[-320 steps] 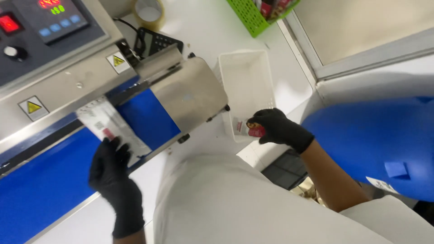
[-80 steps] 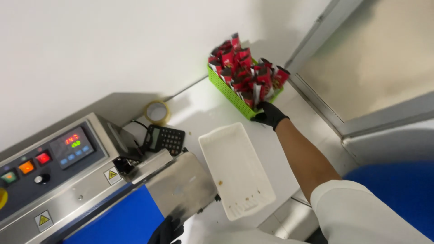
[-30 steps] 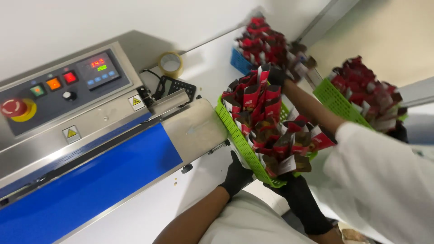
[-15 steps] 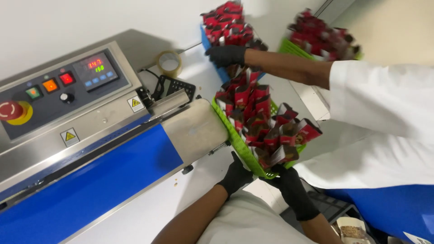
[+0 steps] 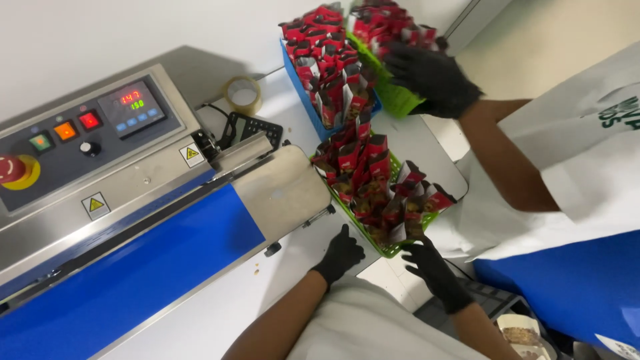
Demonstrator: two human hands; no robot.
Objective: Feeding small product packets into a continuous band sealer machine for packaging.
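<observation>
The head view looked down on a long sealing machine (image 5: 127, 220) with a blue conveyor belt (image 5: 133, 273) and a steel outfeed plate (image 5: 283, 193), set along a white table (image 5: 220, 307). To the right stood a co-worker in a white top and blue apron, whose gloved hand (image 5: 430, 77) lay spread over the near side of a far green basket (image 5: 393, 93) of red and black pouches.

The person's own work was a nearer green basket (image 5: 373, 227), resting on the table just past the outfeed plate and crammed with upright red and black pouches (image 5: 373, 180). The left hand (image 5: 340, 253), in a black glove, pressed against the basket's near edge with fingers part-curled; the right hand (image 5: 430, 267), also gloved, cupped the lower right corner, fingers spread and narrow around the rim. Neither hand was closed on a pouch. To seat the basket well, it would likely pay to keep both hands low on the rim and move it level, since the pouches stood proud of the walls and leaned outward on the right, where a tilt could spill them.

A blue basket (image 5: 293, 73) behind it held more of the same pouches, touching the far green one. Smaller things lay near the machine's end: a black calculator (image 5: 250, 127) and a roll of clear tape (image 5: 242, 95).
</observation>
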